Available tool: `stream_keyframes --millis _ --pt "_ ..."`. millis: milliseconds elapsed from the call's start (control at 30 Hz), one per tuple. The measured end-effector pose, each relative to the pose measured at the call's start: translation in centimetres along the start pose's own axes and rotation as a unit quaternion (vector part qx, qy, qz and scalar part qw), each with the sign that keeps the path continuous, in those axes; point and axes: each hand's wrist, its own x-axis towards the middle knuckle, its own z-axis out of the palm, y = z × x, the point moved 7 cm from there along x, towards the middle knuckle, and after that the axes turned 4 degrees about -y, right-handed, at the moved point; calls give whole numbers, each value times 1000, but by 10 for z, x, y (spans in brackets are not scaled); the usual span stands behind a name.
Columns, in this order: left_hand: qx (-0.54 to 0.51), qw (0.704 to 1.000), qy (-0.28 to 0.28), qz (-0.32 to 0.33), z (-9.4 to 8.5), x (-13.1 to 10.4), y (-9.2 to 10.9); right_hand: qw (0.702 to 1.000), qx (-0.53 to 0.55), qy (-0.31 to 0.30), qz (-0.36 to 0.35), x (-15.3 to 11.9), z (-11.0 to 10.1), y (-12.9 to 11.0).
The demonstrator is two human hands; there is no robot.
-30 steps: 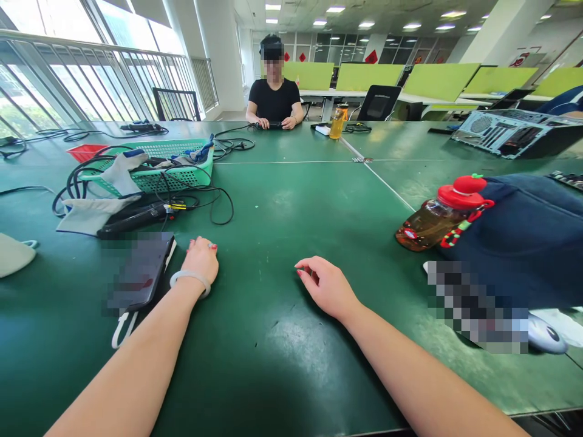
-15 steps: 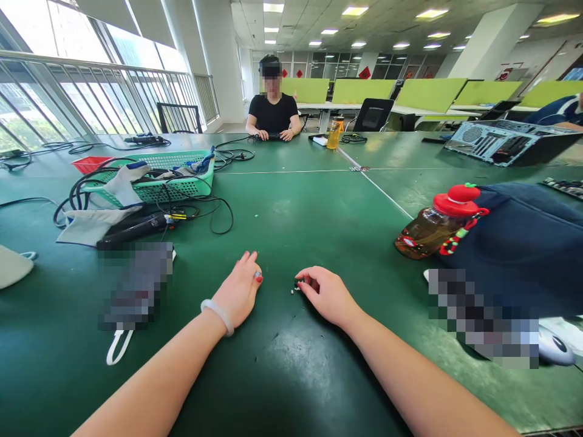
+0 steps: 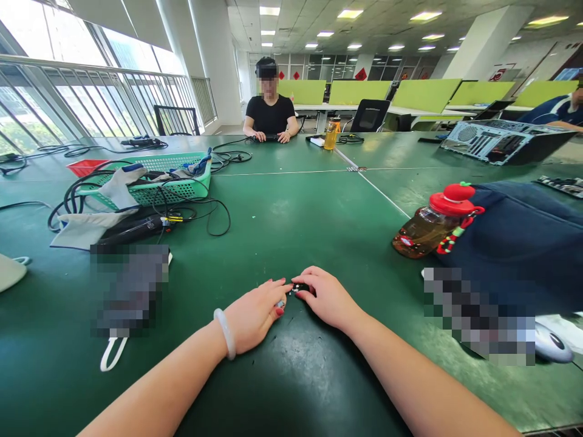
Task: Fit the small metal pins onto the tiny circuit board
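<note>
Loosely curled around a small dark piece (image 3: 300,286), thumb and forefinger of the right hand (image 3: 331,298) are seen; whether it is pinched cannot be told. White bits (image 3: 295,290) are scattered at it. By the left hand (image 3: 252,317), held palm down, fingers extended, the piece is closely approached; contact unclear. Piece located mid-width, toward the tabletop (image 3: 273,230)'s near edge. Toward the left edge, a green basket (image 3: 170,189) is partly overhung by a glove (image 3: 121,187). Toward the right edge, a red-capped bottle (image 3: 423,227) is set beside a navy bag (image 3: 523,243).

Open-plan office: lime partitions (image 3: 357,93), desks, mesh chair (image 3: 370,114).
</note>
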Motion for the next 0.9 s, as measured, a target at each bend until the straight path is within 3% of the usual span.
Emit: stream_keyframes --millis 200,400,600,767,900 --pt "-10 994 105 4 -16 -1 -4 999 -28 -16 -12 -1 3 -5" --pt "-14 985 158 -73 -21 -1 -14 999 -14 -36 -28 -2 4 -11" --pt "-182 957 190 -125 -16 -2 -27 997 68 24 -11 -2 -7 -11" --pt "-398 888 182 -140 -2 2 -35 993 116 28 23 -2 -5 -11" --pt "-428 876 174 -136 1 5 -31 992 122 11 20 -2 0 -13"
